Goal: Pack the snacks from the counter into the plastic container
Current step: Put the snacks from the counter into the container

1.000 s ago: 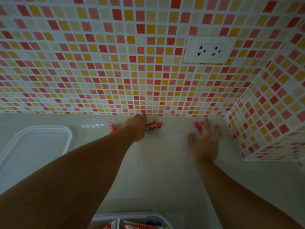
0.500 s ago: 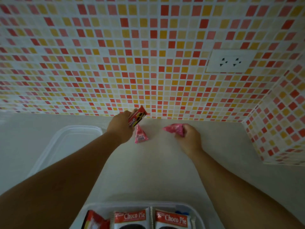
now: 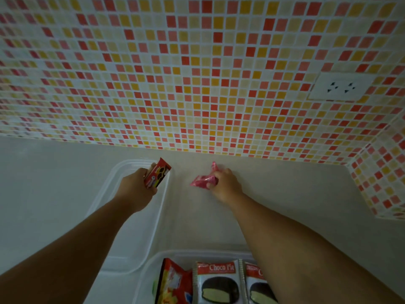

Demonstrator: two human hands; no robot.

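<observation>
My left hand (image 3: 135,189) grips a red snack pack (image 3: 158,175) with dark cookies printed on it, held over the far end of a clear lid. My right hand (image 3: 224,185) is closed on a pink wrapped snack (image 3: 202,180), just above the pale counter (image 3: 285,194). The clear plastic container (image 3: 151,266) sits at the bottom edge, holding a red packet (image 3: 173,284) and two Choco Pie packs (image 3: 217,281); my right forearm covers part of the second one.
A clear plastic lid (image 3: 162,207) lies on the counter left of centre, under my left arm. The mosaic tile wall (image 3: 197,84) rises behind, with a white socket (image 3: 341,86) at the right. A tiled corner (image 3: 383,183) juts out at the right.
Both hands closed on snacks at the wall and have drawn back toward me. The small pink packet that hung below my left hand is out of sight. The view tilted down, showing more of the container.
</observation>
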